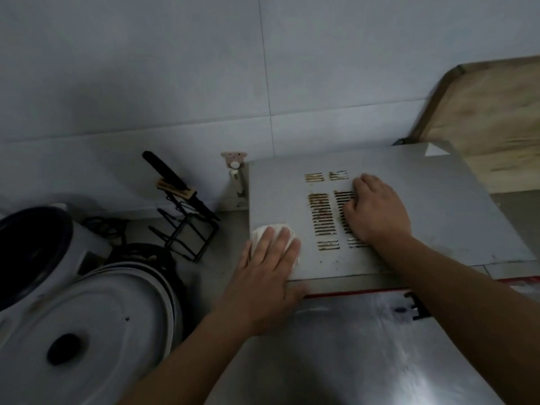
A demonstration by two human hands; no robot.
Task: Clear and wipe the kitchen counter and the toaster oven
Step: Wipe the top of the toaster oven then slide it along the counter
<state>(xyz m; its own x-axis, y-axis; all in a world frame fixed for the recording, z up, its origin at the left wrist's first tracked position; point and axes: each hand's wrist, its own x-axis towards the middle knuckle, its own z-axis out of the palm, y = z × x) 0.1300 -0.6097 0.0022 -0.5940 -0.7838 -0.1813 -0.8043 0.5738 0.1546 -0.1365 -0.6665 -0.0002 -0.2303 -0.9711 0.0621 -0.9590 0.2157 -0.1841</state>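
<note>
The fingers of the left hand lie straight and slightly spread, pressing a white cloth flat on the near left corner of the toaster oven; only the cloth's far edge shows past the fingertips. The right hand rests palm down on the oven's top with its fingers loosely bent over the right column of vent slots, holding nothing. The toaster oven is a grey metal box standing on the counter, against the wall of large pale tiles. Its top is seen from above, its long axis runs left to right along that wall, and the slots, stained brown, run in rows along that axis. The oven's front edge faces the person, and below that edge lies a brushed metal surface with a red strip along its far side. To the left of the oven, on the counter, stands a black wire rack with a black-handled knife leaning in it, and beyond that a round white lid with a dark knob and a dark-rimmed pot. Just off the oven's far left corner a small pink hook sits on the wall. To the right of the oven, behind it, a worn wooden board leans.
</note>
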